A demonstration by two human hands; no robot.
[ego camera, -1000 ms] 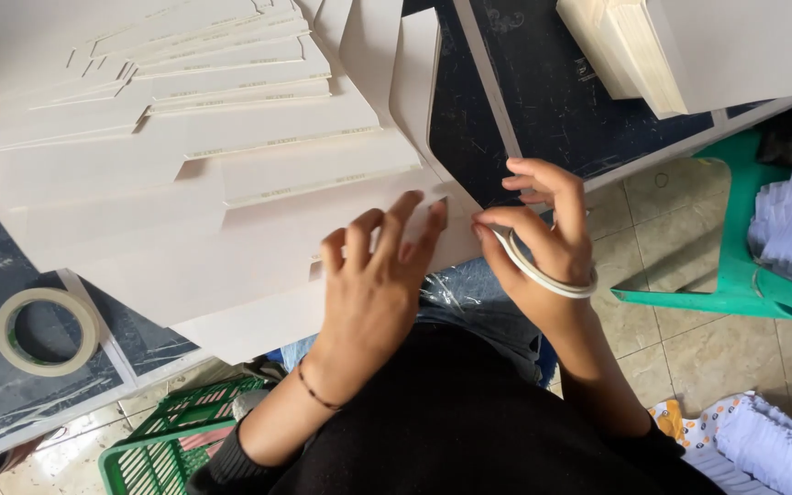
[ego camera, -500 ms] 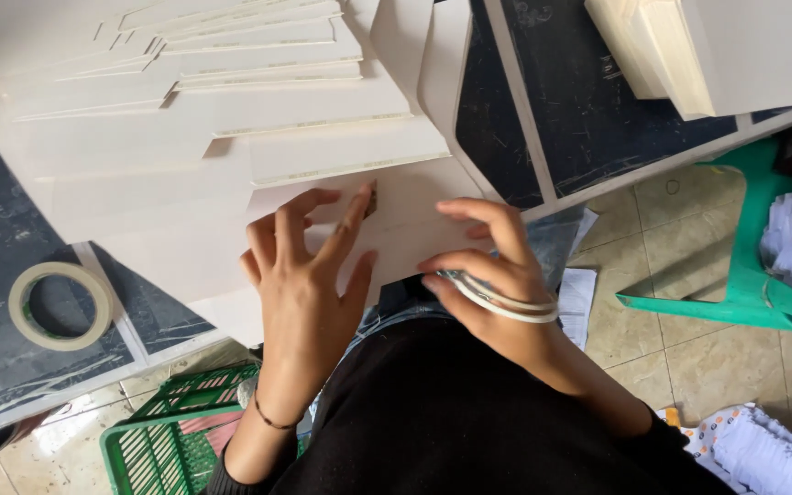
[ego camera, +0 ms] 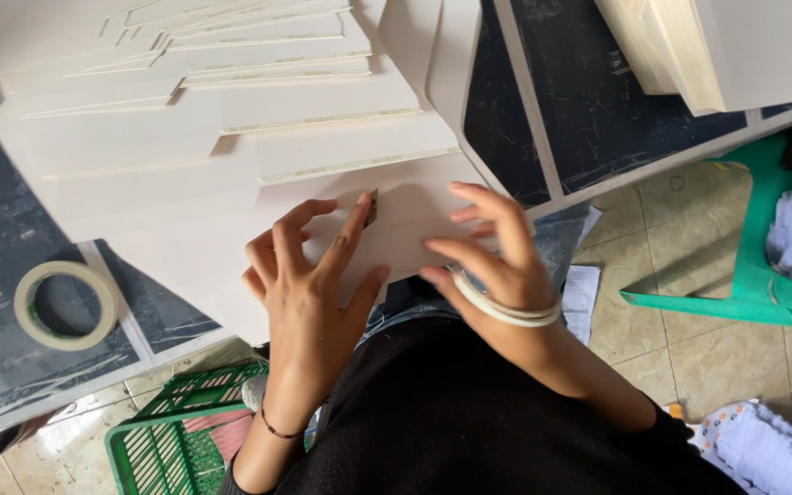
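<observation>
Left hand (ego camera: 309, 284) spread flat on smooth cream card sheet (ego camera: 231, 238), right hand (ego camera: 492, 261) fingers splayed

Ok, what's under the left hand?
The left hand presses flat on the nearest white card sheet, a stack beneath it. The table under those sheets is hidden.

both hands (ego camera: 396, 275) have slid left along the front white sheet (ego camera: 231, 238), now pressing it flat.

The stacked envelopes (ego camera: 231, 156) are matt, cream paper, smooth-faced. The table top (ego camera: 598, 101) looks dark, scuffed and scratched. The tape roll (ego camera: 64, 305) is pale and slightly glossy, the basket (ego camera: 176, 431) shiny green plastic, the floor (ego camera: 708, 348) glazed tile.
</observation>
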